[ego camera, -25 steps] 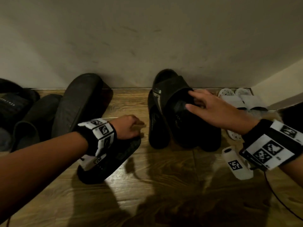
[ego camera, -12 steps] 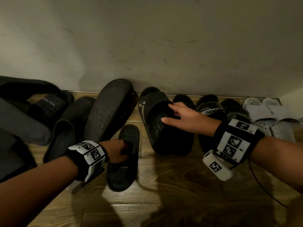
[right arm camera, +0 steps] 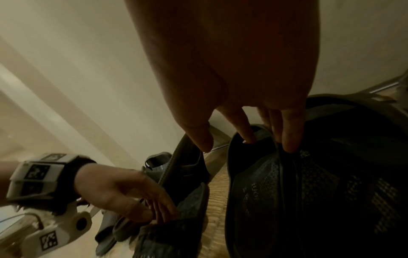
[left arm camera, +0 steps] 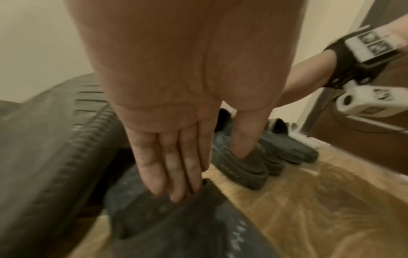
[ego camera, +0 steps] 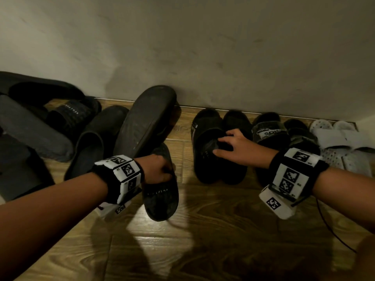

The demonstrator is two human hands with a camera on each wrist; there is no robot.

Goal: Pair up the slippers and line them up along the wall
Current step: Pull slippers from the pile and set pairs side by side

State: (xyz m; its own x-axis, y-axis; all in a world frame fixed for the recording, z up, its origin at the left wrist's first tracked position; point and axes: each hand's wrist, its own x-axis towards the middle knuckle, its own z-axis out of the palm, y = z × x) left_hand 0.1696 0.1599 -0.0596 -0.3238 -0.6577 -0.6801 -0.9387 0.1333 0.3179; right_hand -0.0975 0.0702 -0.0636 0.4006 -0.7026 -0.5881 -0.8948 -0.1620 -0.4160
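**Two hands, one wall: a black slide waits to join the row**

From my remote seat, reading left to right: at nine o'clock a heap of dark slippers (ego camera: 46, 126) lies jumbled near the wall (ego camera: 203, 47), one textured strap with white lettering showing. Next, a long black slide (ego camera: 146, 120) lies upside down, its grooved rubber sole uppermost, tilted with its toe against the wall. Below it, at six o'clock, my left hand (ego camera: 157, 169) has its fingers tucked under the strap of a black lettered slide (ego camera: 162, 191), thumb on top; that slipper lies on the wood-grain floor (ego camera: 223, 240), well short of the wall. At two o'clock my right hand (ego camera: 237, 148) rests with spread fingers on a pair of black mesh-strap slides (ego camera: 215, 147), fingertips hooked into the strap opening; the pair stands toes to the wall. Beside it sits a black pair with a white-lettered strap (ego camera: 269, 132), then a pair of white perforated slippers (ego camera: 345, 142) at three o'clock.

To do this step well, I judge the left hand should lift the held slide clear of the overturned one, find its mate in the heap, and set both toes-in within the gap left of the mesh pair. The right hand need only square that pair's heels. The foam and rubber look light and grippy, so a strap hold should serve.
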